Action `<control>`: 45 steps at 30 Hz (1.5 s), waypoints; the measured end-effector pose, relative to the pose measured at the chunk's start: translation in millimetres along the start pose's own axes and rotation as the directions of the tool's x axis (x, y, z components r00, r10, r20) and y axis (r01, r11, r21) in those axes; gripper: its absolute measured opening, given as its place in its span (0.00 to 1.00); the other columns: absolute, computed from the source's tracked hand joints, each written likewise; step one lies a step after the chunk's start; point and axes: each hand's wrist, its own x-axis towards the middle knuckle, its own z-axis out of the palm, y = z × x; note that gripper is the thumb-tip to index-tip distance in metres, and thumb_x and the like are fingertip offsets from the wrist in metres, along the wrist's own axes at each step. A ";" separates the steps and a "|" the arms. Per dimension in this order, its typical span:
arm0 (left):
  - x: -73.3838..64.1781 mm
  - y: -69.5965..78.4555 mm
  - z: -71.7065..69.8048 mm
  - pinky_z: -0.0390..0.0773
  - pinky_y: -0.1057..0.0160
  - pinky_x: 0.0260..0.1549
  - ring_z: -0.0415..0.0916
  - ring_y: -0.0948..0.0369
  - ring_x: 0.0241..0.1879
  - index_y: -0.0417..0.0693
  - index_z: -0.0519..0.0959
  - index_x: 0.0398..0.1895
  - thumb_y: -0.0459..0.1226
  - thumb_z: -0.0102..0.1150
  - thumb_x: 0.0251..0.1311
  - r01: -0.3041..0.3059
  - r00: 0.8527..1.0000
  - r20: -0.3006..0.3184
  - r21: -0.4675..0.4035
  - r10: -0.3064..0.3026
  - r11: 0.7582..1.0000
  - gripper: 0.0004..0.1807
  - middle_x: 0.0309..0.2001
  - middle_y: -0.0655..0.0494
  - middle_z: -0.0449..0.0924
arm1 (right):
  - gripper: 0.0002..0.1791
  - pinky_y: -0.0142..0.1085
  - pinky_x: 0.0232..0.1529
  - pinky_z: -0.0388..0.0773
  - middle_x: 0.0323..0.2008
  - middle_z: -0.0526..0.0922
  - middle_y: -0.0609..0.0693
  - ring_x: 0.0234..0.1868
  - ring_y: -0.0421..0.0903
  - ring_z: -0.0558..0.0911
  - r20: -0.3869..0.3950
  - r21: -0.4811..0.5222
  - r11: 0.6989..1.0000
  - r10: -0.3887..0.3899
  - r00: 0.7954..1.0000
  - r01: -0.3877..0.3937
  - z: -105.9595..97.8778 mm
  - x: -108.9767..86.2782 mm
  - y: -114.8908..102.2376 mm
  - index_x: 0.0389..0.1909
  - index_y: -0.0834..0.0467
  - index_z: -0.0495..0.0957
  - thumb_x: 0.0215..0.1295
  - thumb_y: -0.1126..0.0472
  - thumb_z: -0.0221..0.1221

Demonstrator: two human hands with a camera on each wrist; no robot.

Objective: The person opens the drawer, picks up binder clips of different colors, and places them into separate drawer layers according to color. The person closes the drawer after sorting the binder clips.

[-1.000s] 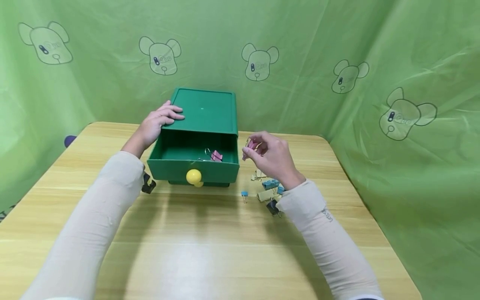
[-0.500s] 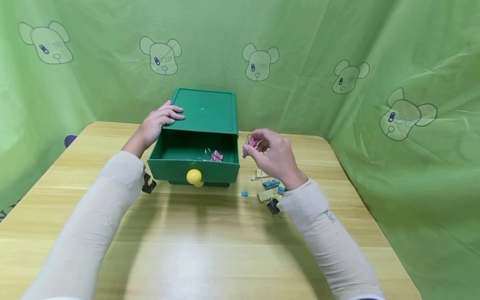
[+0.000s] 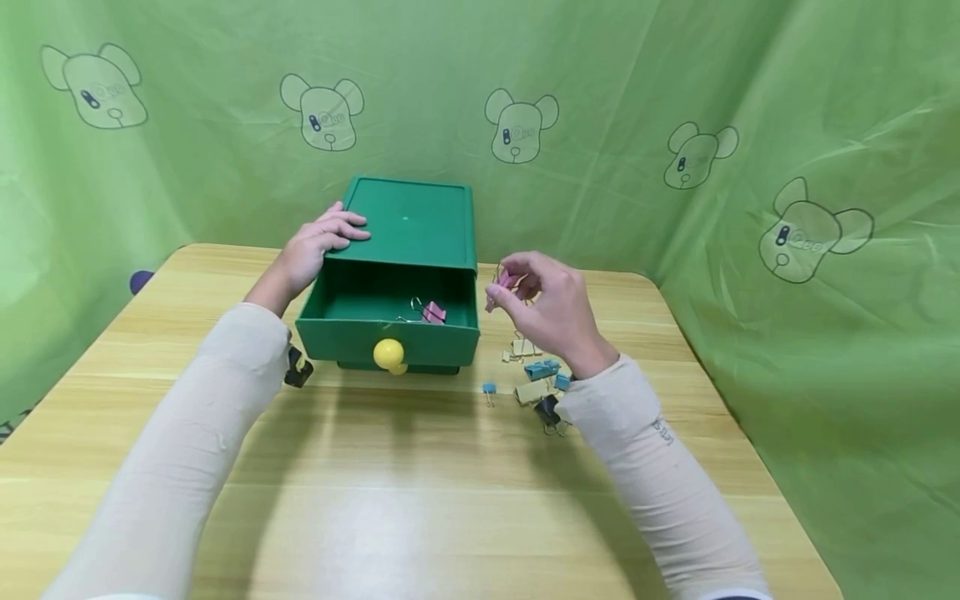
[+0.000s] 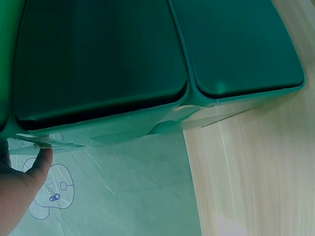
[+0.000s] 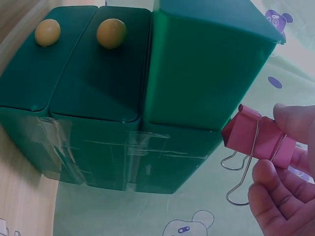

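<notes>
A green sheet printed with animal heads hangs behind everything; below it spreads the wood-grained counter, bearing the green drawer unit, its top drawer pulled out over a yellow-knobbed stack. My left hand rests on the unit's top at its left edge, fingers extended and loosely spread, gripping nothing; my right hand is just right of the drawer, fingers curled, thumb and fingertips pinching a pink binder clip with wire handles; another pink clip lies inside the drawer, toward its right. Near my right forearm lie a cream clip, a blue clip and a black clip; a smaller blue one sits apart, nearer the drawer.
</notes>
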 end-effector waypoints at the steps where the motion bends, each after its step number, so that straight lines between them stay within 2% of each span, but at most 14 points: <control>1: 0.0 -0.1 0.1 0.34 0.56 0.71 0.35 0.58 0.75 0.29 0.76 0.54 0.29 0.35 0.70 -0.001 1.000 0.000 -0.001 0.001 1.000 0.20 0.67 0.40 0.65 | 0.14 0.35 0.26 0.76 0.30 0.82 0.51 0.24 0.41 0.78 -0.004 0.000 1.000 -0.008 1.000 0.008 -0.3 0.5 -0.2 0.41 0.65 0.80 0.58 0.62 0.68; 14: -0.4 1.0 0.2 0.34 0.56 0.71 0.35 0.59 0.75 0.29 0.76 0.54 0.29 0.36 0.70 0.007 1.000 -0.001 -0.006 -0.007 1.000 0.20 0.67 0.41 0.65 | 0.14 0.41 0.27 0.78 0.29 0.82 0.52 0.24 0.42 0.78 -0.029 0.017 0.999 -0.051 0.998 0.052 -1.7 9.8 -7.6 0.41 0.67 0.80 0.57 0.63 0.68; 23: 0.4 1.3 -0.3 0.34 0.56 0.71 0.34 0.59 0.75 0.29 0.76 0.54 0.29 0.35 0.70 0.009 1.000 0.003 -0.008 -0.009 1.000 0.20 0.67 0.42 0.64 | 0.14 0.35 0.28 0.77 0.30 0.82 0.51 0.25 0.41 0.78 -0.013 0.031 0.998 -0.055 0.998 0.056 -0.2 15.6 -16.2 0.42 0.65 0.80 0.57 0.63 0.68; 37: 0.3 0.5 -0.2 0.34 0.56 0.71 0.34 0.60 0.75 0.30 0.76 0.54 0.29 0.35 0.70 0.012 1.000 0.004 -0.009 -0.012 1.000 0.20 0.67 0.42 0.64 | 0.14 0.37 0.30 0.79 0.30 0.81 0.51 0.26 0.42 0.78 0.015 0.067 0.995 -0.071 0.997 0.070 8.7 21.2 -25.6 0.42 0.66 0.80 0.58 0.63 0.68; 45: 0.0 0.3 0.1 0.34 0.55 0.71 0.34 0.57 0.75 0.29 0.76 0.54 0.29 0.35 0.70 0.006 1.000 0.002 -0.012 -0.006 1.000 0.20 0.67 0.41 0.64 | 0.15 0.37 0.30 0.79 0.30 0.80 0.51 0.26 0.41 0.78 0.030 0.082 0.994 -0.077 0.997 0.075 11.8 21.7 -29.6 0.42 0.67 0.80 0.57 0.63 0.68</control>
